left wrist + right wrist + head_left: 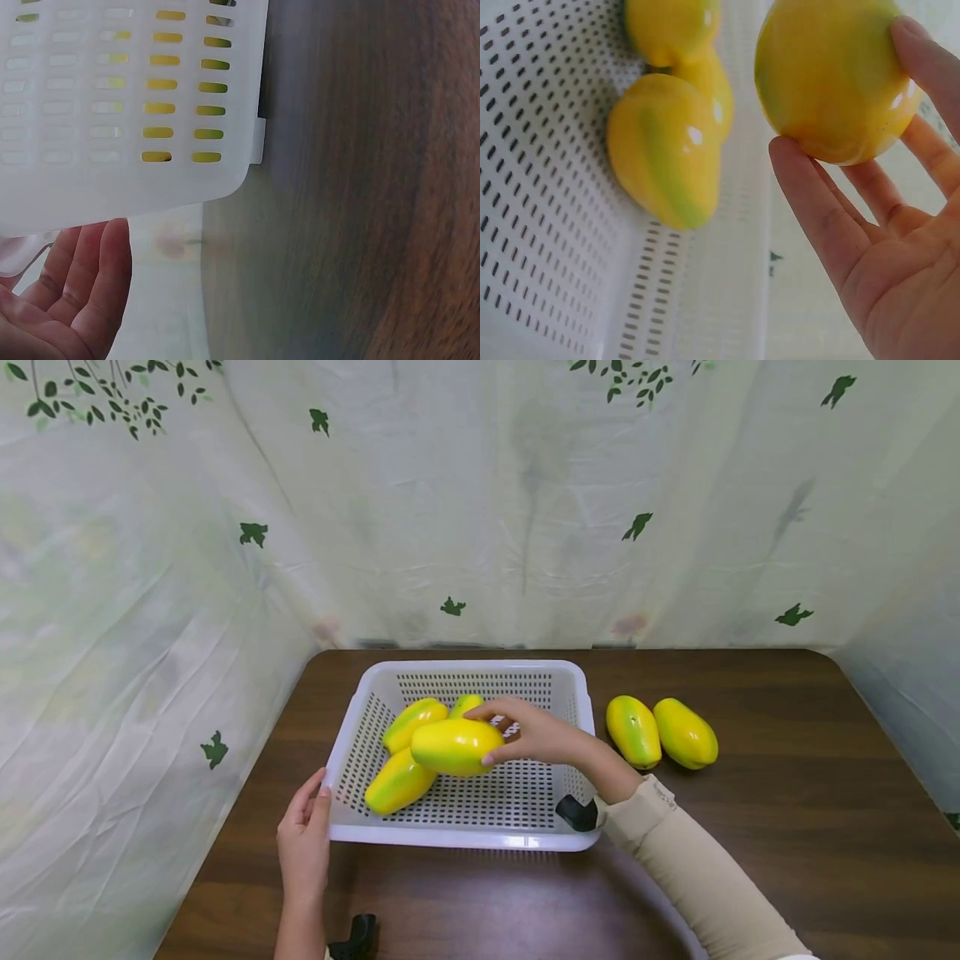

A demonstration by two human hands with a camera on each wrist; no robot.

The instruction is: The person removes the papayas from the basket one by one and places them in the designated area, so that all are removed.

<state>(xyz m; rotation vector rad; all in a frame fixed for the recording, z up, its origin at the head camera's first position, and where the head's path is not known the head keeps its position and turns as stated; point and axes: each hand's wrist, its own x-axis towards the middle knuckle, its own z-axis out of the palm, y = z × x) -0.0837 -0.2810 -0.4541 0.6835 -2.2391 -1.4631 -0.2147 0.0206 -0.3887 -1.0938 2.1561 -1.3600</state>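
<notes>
- Here's the white basket (465,838) on the brown table (787,760), and everything turns around it!
- Right hand (536,735) is over the middle of the basket, thumb and fingertips spread just wide enough to grip the held fruit (457,747), yellow with a touch of green, by one end.
- That fruit is up in the air, apart from the ones beneath it in the right wrist view.
- Left hand (306,831) is at the basket's left rim, thumb and fingers closed around its edge, nothing else in its hold.
- The count inside the basket, all towards its left half: a near fruit (401,783), a far-left fruit (412,724) and a part-hidden fruit (467,705). Three in!
- Just beyond the basket's right side, a green-streaked fruit (633,732) and its neighbour (686,733) lie close together on the wood.
- My call on progress: about halfway, three in, one in hand above the basket, two outside.
</notes>
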